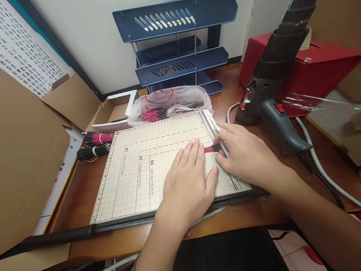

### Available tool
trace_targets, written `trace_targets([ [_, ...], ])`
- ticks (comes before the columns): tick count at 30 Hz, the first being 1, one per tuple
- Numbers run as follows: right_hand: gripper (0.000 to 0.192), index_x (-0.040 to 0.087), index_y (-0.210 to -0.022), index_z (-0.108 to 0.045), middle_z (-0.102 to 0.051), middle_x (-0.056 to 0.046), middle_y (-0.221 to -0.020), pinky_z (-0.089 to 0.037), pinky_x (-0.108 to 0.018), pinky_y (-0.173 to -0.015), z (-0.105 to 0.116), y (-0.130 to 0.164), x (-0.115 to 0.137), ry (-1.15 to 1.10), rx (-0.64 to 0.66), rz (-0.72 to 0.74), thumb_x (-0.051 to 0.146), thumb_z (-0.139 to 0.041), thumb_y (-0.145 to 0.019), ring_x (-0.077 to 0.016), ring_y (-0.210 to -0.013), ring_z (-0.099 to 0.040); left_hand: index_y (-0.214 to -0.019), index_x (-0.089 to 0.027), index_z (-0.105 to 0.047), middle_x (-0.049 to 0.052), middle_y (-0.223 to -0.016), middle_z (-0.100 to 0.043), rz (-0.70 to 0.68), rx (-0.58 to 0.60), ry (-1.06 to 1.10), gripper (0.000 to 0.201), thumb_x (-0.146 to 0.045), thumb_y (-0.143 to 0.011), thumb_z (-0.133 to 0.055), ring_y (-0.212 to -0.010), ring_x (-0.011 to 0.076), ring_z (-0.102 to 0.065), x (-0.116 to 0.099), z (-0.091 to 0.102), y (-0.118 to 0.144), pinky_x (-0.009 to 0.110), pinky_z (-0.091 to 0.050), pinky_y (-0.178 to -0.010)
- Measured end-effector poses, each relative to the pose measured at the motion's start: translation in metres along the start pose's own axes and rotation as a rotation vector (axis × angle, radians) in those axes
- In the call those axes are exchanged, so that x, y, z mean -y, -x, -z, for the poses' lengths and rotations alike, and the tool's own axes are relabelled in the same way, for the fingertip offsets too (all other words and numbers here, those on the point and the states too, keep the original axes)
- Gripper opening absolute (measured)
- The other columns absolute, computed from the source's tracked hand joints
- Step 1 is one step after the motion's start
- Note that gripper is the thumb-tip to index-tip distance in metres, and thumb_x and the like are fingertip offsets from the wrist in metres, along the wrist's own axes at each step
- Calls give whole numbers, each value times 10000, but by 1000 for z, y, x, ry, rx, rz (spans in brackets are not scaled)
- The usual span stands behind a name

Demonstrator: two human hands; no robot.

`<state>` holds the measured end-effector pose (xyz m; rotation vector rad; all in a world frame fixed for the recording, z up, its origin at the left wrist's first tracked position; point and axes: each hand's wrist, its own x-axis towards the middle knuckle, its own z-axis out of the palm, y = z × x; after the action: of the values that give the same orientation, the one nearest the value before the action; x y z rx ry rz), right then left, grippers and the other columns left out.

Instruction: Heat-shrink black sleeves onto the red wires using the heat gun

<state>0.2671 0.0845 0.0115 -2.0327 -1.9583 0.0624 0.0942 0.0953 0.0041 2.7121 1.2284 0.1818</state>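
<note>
A beige paper-cutter board (pixel 138 173) with printed grid and size marks lies on the wooden desk. My left hand (pixel 188 175) presses flat on the board, fingers together, covering most of a small bundle of red and black wires (pixel 210 149). My right hand (pixel 246 155) pinches the black end of that bundle at the board's right edge, beside the white ruler strip (pixel 212 124). The cutter's black blade arm (pixel 60 237) lies along the front edge, its handle pointing left.
Two tied wire bundles (pixel 95 146) lie left of the board. A plastic bag of wires (pixel 169 103) sits behind it, before a blue tiered tray rack (pixel 180 40). A grey heat gun (pixel 272 94) and a red box (pixel 319 65) stand right. Cardboard (pixel 10 156) walls the left.
</note>
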Motion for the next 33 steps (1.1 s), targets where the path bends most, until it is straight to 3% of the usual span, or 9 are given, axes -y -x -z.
trace_targets([
  [8,184,205,-953,-636,-597,-11,-1382,-511,-407,-905,-1,-3,2,0,-2,-19,154,-519,-821,-248,-1255,-567,-1598,-71,-323,100,-1688,-246,-4,-6,4,651,-459,-1075,-293,-1578,224,-209,0,1,1,426,-189,-1302],
  [14,195,198,-938,-665,-575,-47,-1441,-536,-448,-922,-5,-2,-3,-11,-51,16,149,-522,-815,-294,-1286,-569,-1606,-79,-309,91,-1695,-227,1,4,4,659,-469,-1075,-292,-1582,219,-193,0,1,1,426,-175,-1305],
  [19,215,198,-944,-677,-600,-66,-1418,-532,-462,-986,-11,2,-12,-143,-162,110,146,-528,-797,-293,-1304,-573,-1612,-87,-297,82,-1700,-210,5,8,5,663,-478,-1077,-280,-1586,210,-173,1,0,0,418,-164,-1309],
  [22,254,198,-1042,-660,-628,-70,-1376,-508,-456,-1045,-13,2,-11,-265,-210,89,188,-514,-834,-269,-1292,-587,-1612,-90,-298,82,-1701,-211,4,8,3,666,-483,-1075,-280,-1586,212,-171,0,0,0,417,-160,-1310],
  [24,337,189,-1194,-616,-591,-93,-1420,-476,-485,-1090,-13,-1,-7,-335,-183,15,269,-508,-885,-283,-1320,-564,-1612,-91,-301,82,-1701,-215,2,13,1,664,-483,-1075,-277,-1587,213,-170,0,0,0,418,-157,-1310],
  [27,524,193,-1414,-470,-543,-135,-1462,-459,-564,-1075,-13,-6,-3,-414,-28,-154,400,-492,-933,-351,-1325,-545,-1614,-94,-295,85,-1702,-215,3,19,-4,662,-480,-1076,-274,-1587,217,-168,0,0,0,423,-157,-1309],
  [30,531,222,-1433,-432,-560,-131,-1435,-458,-584,-1054,-15,-11,-5,-488,96,-239,426,-472,-945,-369,-1278,-569,-1611,-95,-301,88,-1702,-217,3,12,-11,661,-483,-1076,-270,-1587,220,-170,0,0,-1,428,-159,-1308],
  [33,493,222,-1412,-443,-551,-122,-1444,-429,-543,-1113,-17,-12,-12,-527,111,-222,393,-453,-950,-332,-1322,-541,-1610,-95,-303,86,-1702,-218,1,6,-19,661,-484,-1076,-268,-1586,219,-173,0,-1,0,426,-161,-1307],
])
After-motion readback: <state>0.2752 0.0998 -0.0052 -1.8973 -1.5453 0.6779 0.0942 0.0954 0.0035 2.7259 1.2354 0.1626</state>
